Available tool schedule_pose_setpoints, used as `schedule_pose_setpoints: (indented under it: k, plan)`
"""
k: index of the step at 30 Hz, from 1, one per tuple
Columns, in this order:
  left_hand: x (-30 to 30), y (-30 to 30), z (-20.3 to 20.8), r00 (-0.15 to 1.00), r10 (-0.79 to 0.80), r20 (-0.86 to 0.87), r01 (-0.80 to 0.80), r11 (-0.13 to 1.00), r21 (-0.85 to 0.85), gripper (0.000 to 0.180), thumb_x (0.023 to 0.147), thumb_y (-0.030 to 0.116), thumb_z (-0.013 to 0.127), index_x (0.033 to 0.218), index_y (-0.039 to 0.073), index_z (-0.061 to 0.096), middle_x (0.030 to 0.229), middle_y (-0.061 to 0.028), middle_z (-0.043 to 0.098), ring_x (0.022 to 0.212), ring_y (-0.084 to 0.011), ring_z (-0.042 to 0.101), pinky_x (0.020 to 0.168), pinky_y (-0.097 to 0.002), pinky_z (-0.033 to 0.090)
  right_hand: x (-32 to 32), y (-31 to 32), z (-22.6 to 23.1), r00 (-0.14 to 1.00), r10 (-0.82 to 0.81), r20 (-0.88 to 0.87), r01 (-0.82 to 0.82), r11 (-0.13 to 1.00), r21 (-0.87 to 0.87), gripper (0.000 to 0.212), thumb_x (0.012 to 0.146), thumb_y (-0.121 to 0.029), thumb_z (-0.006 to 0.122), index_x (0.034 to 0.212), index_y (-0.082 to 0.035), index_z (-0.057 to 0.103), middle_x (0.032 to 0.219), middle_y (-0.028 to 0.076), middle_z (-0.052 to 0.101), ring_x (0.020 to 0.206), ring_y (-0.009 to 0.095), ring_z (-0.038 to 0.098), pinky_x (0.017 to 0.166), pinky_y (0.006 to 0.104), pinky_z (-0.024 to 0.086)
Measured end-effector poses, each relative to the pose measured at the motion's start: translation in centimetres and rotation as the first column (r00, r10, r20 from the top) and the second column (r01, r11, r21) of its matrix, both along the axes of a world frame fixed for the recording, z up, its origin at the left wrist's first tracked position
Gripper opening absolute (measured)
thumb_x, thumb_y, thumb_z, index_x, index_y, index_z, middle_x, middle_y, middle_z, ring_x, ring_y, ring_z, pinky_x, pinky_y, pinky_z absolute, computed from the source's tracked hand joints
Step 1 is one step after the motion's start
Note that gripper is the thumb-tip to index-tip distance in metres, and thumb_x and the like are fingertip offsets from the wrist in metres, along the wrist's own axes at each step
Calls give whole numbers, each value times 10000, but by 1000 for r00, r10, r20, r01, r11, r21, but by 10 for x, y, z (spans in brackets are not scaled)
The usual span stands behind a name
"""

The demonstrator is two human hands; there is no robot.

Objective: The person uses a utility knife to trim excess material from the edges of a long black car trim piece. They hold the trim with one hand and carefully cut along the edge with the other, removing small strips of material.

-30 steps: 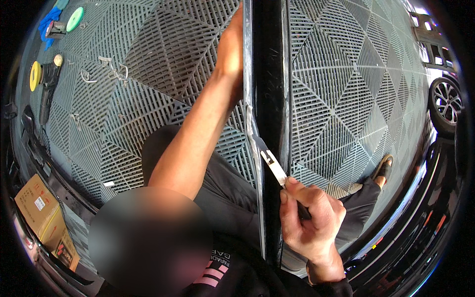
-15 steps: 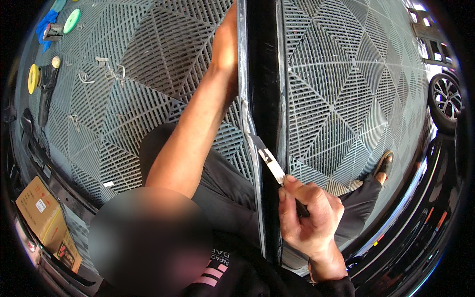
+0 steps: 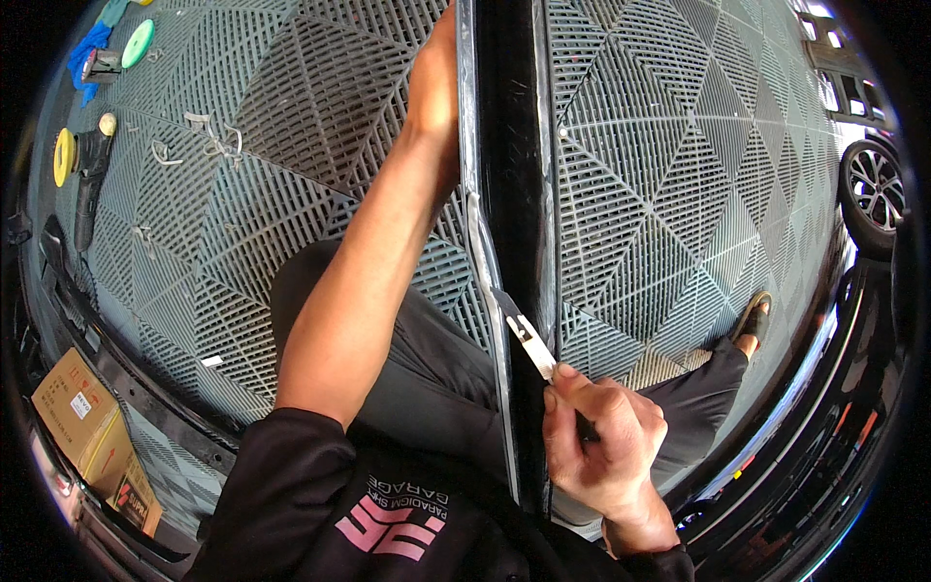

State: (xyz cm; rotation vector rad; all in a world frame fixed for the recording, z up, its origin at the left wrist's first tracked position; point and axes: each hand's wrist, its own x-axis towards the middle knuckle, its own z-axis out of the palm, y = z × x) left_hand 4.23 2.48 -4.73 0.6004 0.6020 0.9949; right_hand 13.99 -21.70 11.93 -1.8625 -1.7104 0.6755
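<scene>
A long black panel (image 3: pixel 509 126) runs lengthwise in front of me, with thin, clear-looking film along its left edge (image 3: pixel 469 145). In my right hand (image 3: pixel 606 427) is a snap-off utility knife (image 3: pixel 530 344), pinched near its pale metal front between thumb and fingers. Its dark blade lies at the panel's left edge, where a narrow strip of film (image 3: pixel 477 233) stands loose just beyond the tip. My left arm reaches far ahead, and my left hand (image 3: pixel 436 82) is against the panel's left side near the top; its fingers are hidden by the panel.
Grey slatted floor tiles (image 3: pixel 640 194) spread below. Far left lie a polisher with a yellow pad (image 3: pixel 65 157), a green pad (image 3: pixel 139 44), a blue cloth (image 3: pixel 89 58) and film scraps (image 3: pixel 208 136). A cardboard box (image 3: pixel 82 407) stands left. On the right is a black car (image 3: pixel 844 388).
My right hand and the knife have slid a little toward me along the panel's left edge. The loose film strip beyond the blade looks longer. My left hand stays near the far end.
</scene>
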Motion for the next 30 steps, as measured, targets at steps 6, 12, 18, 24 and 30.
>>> schedule_pose_setpoints:
  k: [6, 12, 18, 24, 30]
  plan:
    - [1, 1, 0, 1000, -6, -3, 6, 1000, -9, 431, 1010, 417, 413, 1002, 27, 596, 716, -129, 603, 558, -231, 593, 493, -359, 529, -3, 1, -7, 999, -39, -19, 39, 998, 47, 218, 751, 72, 748, 915, -16, 634, 572, 60, 534, 400, 196, 498, 395, 321, 393]
    - [2, 2, 2, 1000, -11, -2, 11, 1000, -23, 434, 1008, 420, 409, 986, 29, 595, 704, -129, 597, 546, -233, 588, 482, -359, 523, 0, -5, -1, 999, 25, 36, -25, 1000, 8, 213, 743, 72, 748, 904, -15, 638, 552, 49, 504, 386, 193, 468, 383, 332, 374]
    - [2, 4, 3, 1000, -13, -6, 13, 999, -37, 438, 1005, 424, 406, 969, 31, 595, 692, -128, 592, 535, -234, 583, 470, -359, 517, 2, -11, 6, 997, 56, 48, -54, 997, -48, 182, 749, 48, 746, 877, -20, 637, 544, 44, 490, 385, 196, 469, 379, 335, 370]
    - [2, 4, 5, 1000, -12, -8, 12, 999, -49, 442, 1003, 428, 402, 953, 33, 594, 681, -127, 586, 524, -235, 577, 459, -359, 511, 2, -19, 10, 996, 67, 51, -63, 995, -80, 188, 748, 44, 744, 889, -19, 636, 557, 43, 487, 390, 203, 469, 387, 344, 373]
    - [3, 4, 8, 1000, -12, -12, 11, 998, -68, 446, 1001, 432, 399, 937, 36, 594, 669, -126, 581, 513, -237, 572, 447, -359, 505, 2, -28, 12, 999, 49, 23, -47, 995, -93, 207, 748, 45, 745, 912, -19, 635, 565, 39, 486, 395, 206, 472, 392, 348, 374]
